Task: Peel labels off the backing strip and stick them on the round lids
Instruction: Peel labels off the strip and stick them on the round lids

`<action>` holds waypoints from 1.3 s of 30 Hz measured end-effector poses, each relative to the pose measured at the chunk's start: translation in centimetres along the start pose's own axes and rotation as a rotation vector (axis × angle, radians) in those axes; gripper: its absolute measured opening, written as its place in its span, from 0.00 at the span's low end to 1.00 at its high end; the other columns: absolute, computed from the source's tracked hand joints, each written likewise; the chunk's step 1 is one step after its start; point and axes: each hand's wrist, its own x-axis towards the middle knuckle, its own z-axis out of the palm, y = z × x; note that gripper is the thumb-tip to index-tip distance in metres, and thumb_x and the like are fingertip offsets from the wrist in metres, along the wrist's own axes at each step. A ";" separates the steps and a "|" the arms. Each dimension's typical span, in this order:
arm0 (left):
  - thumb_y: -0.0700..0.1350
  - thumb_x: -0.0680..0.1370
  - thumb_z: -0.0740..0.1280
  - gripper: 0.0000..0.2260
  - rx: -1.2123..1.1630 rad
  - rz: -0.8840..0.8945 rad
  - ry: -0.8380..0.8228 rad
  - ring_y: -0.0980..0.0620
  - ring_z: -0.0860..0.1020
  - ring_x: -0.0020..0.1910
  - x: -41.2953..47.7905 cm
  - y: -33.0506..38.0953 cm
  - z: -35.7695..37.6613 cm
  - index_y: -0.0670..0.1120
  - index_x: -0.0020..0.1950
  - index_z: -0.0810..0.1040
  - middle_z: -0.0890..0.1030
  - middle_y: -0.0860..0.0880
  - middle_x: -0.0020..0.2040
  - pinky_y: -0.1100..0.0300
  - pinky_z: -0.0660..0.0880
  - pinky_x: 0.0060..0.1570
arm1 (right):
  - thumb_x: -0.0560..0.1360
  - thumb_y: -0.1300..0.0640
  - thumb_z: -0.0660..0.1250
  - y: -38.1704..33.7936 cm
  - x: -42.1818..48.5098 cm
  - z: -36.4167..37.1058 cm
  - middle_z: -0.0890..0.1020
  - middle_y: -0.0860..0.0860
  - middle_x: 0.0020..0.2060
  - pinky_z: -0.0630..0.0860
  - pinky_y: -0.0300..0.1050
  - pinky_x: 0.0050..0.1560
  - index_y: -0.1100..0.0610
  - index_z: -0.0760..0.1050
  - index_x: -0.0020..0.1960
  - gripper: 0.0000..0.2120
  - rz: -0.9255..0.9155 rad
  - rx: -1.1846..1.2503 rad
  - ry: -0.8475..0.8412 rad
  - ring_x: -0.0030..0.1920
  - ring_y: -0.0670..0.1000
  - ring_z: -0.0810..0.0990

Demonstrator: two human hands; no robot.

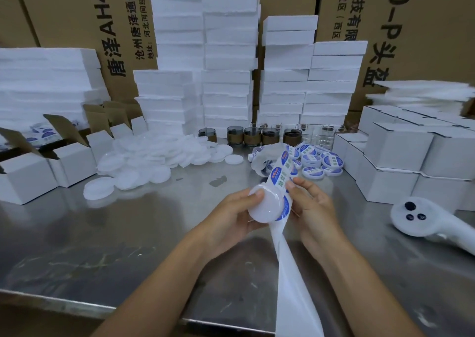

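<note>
Left hand (231, 214) grip curls round a bare lid (264, 205) above the bench (77, 234). Right hand (312, 204) grip pinches the backing strip (280, 174) against it. Done: few labelled lids (321, 160). Remaining: large unlabelled pile (144, 157).

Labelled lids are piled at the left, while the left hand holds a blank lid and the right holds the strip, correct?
Not quite. The head view shows the labelled lids piled at the right, by the closed white boxes; the left pile is blank. The left hand holds a blank lid and the right hand the strip.
</note>
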 end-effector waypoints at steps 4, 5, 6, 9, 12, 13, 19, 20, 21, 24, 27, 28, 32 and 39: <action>0.48 0.71 0.67 0.12 0.025 0.024 0.053 0.50 0.82 0.48 0.6 0.0 0.1 0.43 0.49 0.84 0.84 0.44 0.51 0.61 0.78 0.45 | 0.75 0.63 0.66 0.2 0.2 0.0 0.83 0.49 0.33 0.77 0.38 0.33 0.54 0.74 0.43 0.05 -0.044 -0.084 0.075 0.29 0.45 0.79; 0.48 0.70 0.66 0.13 0.037 0.033 0.086 0.51 0.82 0.47 0.8 0.0 0.0 0.42 0.49 0.84 0.84 0.44 0.50 0.62 0.78 0.44 | 0.75 0.61 0.66 0.3 0.2 0.0 0.83 0.48 0.33 0.76 0.39 0.35 0.53 0.74 0.43 0.05 -0.068 -0.144 0.092 0.30 0.45 0.78; 0.48 0.70 0.66 0.14 0.053 0.045 0.112 0.50 0.82 0.47 1.1 0.0 -0.1 0.41 0.50 0.83 0.84 0.43 0.50 0.62 0.78 0.44 | 0.75 0.60 0.66 0.5 0.2 0.0 0.83 0.45 0.32 0.76 0.40 0.37 0.52 0.74 0.43 0.04 -0.093 -0.199 0.094 0.32 0.45 0.78; 0.48 0.70 0.66 0.14 0.071 0.091 0.169 0.51 0.82 0.45 1.5 -0.2 -0.3 0.41 0.49 0.81 0.84 0.44 0.47 0.63 0.78 0.42 | 0.74 0.59 0.67 0.8 0.0 0.2 0.83 0.44 0.32 0.76 0.43 0.41 0.50 0.75 0.47 0.05 -0.107 -0.260 0.024 0.36 0.46 0.79; 0.49 0.70 0.65 0.15 0.086 0.114 0.221 0.51 0.83 0.44 1.5 -0.3 -0.7 0.41 0.51 0.81 0.85 0.45 0.47 0.63 0.78 0.41 | 0.73 0.63 0.68 0.7 -0.2 0.4 0.85 0.46 0.35 0.79 0.39 0.39 0.50 0.74 0.49 0.10 -0.087 -0.251 -0.061 0.36 0.46 0.81; 0.49 0.71 0.65 0.15 0.084 0.118 0.230 0.51 0.83 0.45 1.5 -0.3 -0.8 0.42 0.52 0.80 0.85 0.45 0.47 0.62 0.78 0.41 | 0.73 0.65 0.67 0.7 -0.2 0.3 0.84 0.47 0.34 0.78 0.39 0.39 0.51 0.74 0.49 0.10 -0.088 -0.243 -0.078 0.35 0.47 0.81; 0.44 0.78 0.62 0.10 -0.004 0.145 0.267 0.52 0.82 0.46 1.4 -0.3 -1.4 0.42 0.52 0.79 0.85 0.47 0.46 0.60 0.80 0.46 | 0.73 0.68 0.66 1.8 -0.2 0.2 0.80 0.48 0.38 0.73 0.33 0.37 0.47 0.75 0.46 0.15 -0.312 -0.591 -0.090 0.33 0.45 0.73; 0.44 0.78 0.62 0.10 -0.007 0.139 0.268 0.52 0.82 0.46 1.4 -0.3 -1.5 0.42 0.53 0.79 0.85 0.47 0.47 0.60 0.80 0.46 | 0.73 0.67 0.66 2.0 -0.2 0.1 0.80 0.45 0.40 0.72 0.31 0.38 0.45 0.75 0.47 0.16 -0.372 -0.680 -0.092 0.33 0.42 0.74; 0.44 0.78 0.62 0.10 -0.015 0.132 0.266 0.51 0.82 0.47 1.4 -0.3 -1.4 0.42 0.53 0.79 0.85 0.46 0.48 0.60 0.80 0.46 | 0.74 0.65 0.66 2.2 -0.2 0.0 0.80 0.43 0.43 0.72 0.31 0.40 0.45 0.76 0.48 0.15 -0.424 -0.756 -0.091 0.34 0.41 0.75; 0.46 0.74 0.64 0.12 -0.055 0.127 0.252 0.49 0.82 0.50 1.1 -0.2 -1.3 0.41 0.53 0.78 0.84 0.44 0.50 0.58 0.80 0.50 | 0.75 0.57 0.66 2.6 -0.3 -0.4 0.77 0.43 0.48 0.70 0.31 0.43 0.45 0.77 0.55 0.12 -0.534 -0.943 -0.071 0.40 0.41 0.75; 0.48 0.72 0.65 0.18 -0.092 0.122 0.236 0.45 0.80 0.54 0.9 0.0 -1.3 0.39 0.57 0.77 0.81 0.40 0.56 0.55 0.78 0.55 | 0.73 0.52 0.69 2.6 -0.3 -0.5 0.71 0.41 0.46 0.66 0.23 0.41 0.44 0.77 0.57 0.13 -0.551 -0.977 -0.055 0.43 0.39 0.73; 0.48 0.72 0.64 0.19 -0.100 0.117 0.227 0.45 0.80 0.55 0.9 0.0 -1.3 0.38 0.59 0.76 0.80 0.39 0.57 0.54 0.77 0.56 | 0.72 0.52 0.70 2.5 -0.3 -0.5 0.70 0.41 0.46 0.66 0.22 0.41 0.43 0.77 0.57 0.14 -0.550 -0.973 -0.049 0.43 0.38 0.72; 0.47 0.73 0.64 0.14 -0.147 0.102 0.189 0.46 0.81 0.51 0.8 0.0 -1.4 0.40 0.54 0.77 0.82 0.41 0.54 0.57 0.80 0.49 | 0.69 0.51 0.73 2.4 -0.4 -0.8 0.68 0.41 0.47 0.65 0.22 0.44 0.39 0.75 0.57 0.18 -0.554 -0.994 -0.028 0.44 0.35 0.69; 0.47 0.73 0.66 0.12 -0.133 0.090 0.145 0.45 0.82 0.50 0.6 0.1 -1.3 0.43 0.50 0.82 0.82 0.41 0.53 0.55 0.80 0.47 | 0.68 0.52 0.74 2.2 -0.7 -0.6 0.77 0.43 0.50 0.59 0.37 0.54 0.47 0.80 0.56 0.16 -0.731 -1.207 0.020 0.55 0.48 0.70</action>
